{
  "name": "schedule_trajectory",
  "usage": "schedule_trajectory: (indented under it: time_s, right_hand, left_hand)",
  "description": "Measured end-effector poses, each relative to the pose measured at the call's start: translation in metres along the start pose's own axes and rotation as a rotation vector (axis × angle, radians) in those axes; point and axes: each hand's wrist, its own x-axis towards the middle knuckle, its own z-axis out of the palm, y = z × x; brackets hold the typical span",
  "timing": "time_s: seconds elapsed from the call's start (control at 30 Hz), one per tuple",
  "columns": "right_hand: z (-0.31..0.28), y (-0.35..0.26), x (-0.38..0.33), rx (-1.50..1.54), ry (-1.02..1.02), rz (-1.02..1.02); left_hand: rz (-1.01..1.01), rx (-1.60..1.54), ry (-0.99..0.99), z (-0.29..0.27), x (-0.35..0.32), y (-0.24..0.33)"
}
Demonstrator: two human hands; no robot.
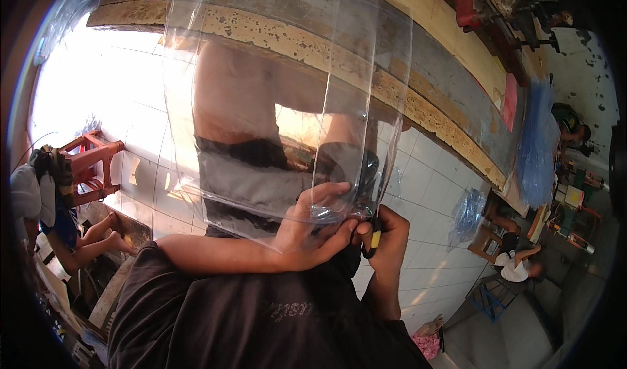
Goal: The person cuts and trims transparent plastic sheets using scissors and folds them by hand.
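A large clear plastic sleeve (261,127) with folded seams hangs in front of me, and my legs show through it. My left hand (310,228) pinches its lower right corner, with the fingers partly behind the film. Close beside it, my right hand (388,238) is closed around a small tool with a black and yellow handle (374,237). The tool's working end is hard to make out among the glare and folds at the corner. The fingertips of both hands nearly meet there.
A worn workbench (437,88) runs across the top, with a pile of bluish plastic (537,150) at its right. A red stool (95,163) stands at left, near a seated person's legs (98,235). Another person (516,264) sits at far right. Crumpled plastic (467,219) lies on the tiled floor.
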Motion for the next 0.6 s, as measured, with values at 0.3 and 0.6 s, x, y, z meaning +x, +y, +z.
schedule_trajectory:
  time_s: [0.3, 0.6]
  right_hand:
    - [0.0015, -0.0047, 0.0011, 0.000, 0.012, 0.012]
    - [0.0078, -0.0052, -0.0023, 0.029, 0.039, 0.006]
  left_hand:
    - [0.054, 0.059, -0.026, -0.0041, 0.0004, -0.0016]
    - [0.026, 0.058, -0.021, -0.0041, -0.0010, -0.0019]
